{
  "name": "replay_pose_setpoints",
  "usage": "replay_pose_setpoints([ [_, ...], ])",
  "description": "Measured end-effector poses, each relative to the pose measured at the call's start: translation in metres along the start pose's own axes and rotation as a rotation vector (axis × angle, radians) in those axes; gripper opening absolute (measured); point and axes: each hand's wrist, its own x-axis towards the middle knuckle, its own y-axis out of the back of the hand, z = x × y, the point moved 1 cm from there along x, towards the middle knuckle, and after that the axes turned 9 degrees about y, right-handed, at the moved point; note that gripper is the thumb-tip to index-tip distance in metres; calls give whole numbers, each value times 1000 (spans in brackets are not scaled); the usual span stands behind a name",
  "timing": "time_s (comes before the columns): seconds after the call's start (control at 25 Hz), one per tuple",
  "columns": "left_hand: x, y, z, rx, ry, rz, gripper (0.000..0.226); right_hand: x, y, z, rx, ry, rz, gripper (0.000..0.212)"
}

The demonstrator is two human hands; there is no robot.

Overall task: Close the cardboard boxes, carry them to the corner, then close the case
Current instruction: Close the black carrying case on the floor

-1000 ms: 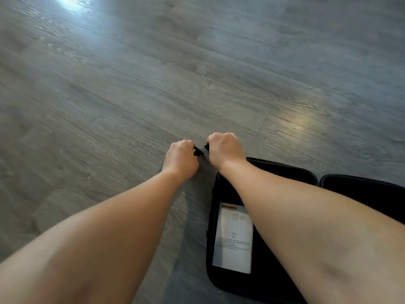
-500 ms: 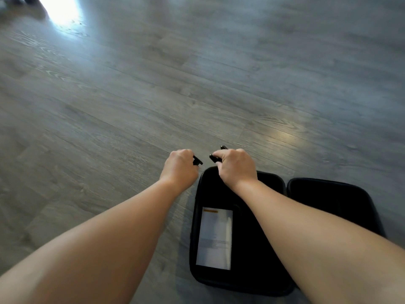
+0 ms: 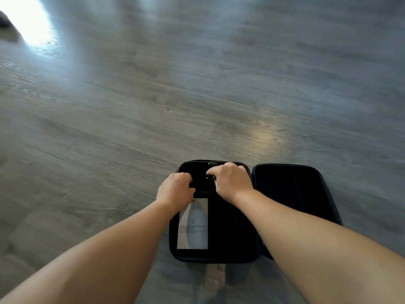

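A black case (image 3: 232, 240) lies open on the floor, and its lid half (image 3: 291, 194) is spread flat to the right. A white printed sheet (image 3: 194, 227) lies in the left half. Both hands hover over the far end of that half. My left hand (image 3: 175, 189) is curled round a small black part, mostly hidden in the fist. My right hand (image 3: 230, 183) grips another small black part (image 3: 210, 177), whose tip shows between the hands. What the parts are cannot be made out. No cardboard boxes are in view.
Grey wood-plank floor (image 3: 197, 84) stretches all round the case. A bright glare patch (image 3: 26, 20) lies at the far left, with a dark blurred shape (image 3: 4, 21) at the edge beside it.
Both hands, still gripping the small black parts, have come back from the floor beyond the case's far left corner to over its left half. More of the case now shows.
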Motion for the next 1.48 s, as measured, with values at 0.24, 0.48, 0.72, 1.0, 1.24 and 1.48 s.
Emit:
replay_pose_setpoints([
  [0.24,3,6,6,42,-67,26,12,-14,2,13,0,-41,-34,36],
  [0.48,3,3,24,94,-177,50,16,-36,12,53,-20,-191,53,35],
  [0.72,-4,-25,97,54,-385,3,20,-93,23,112,-2,-417,97,42],
  [1.0,-17,-71,156,163,-562,-116,20,-171,22,181,-1,-748,181,24],
  [1.24,-10,-77,155,178,-573,-91,24,-190,16,193,7,-898,130,22],
  [1.48,16,-57,153,93,-426,-27,16,-167,54,178,23,-706,353,26],
])
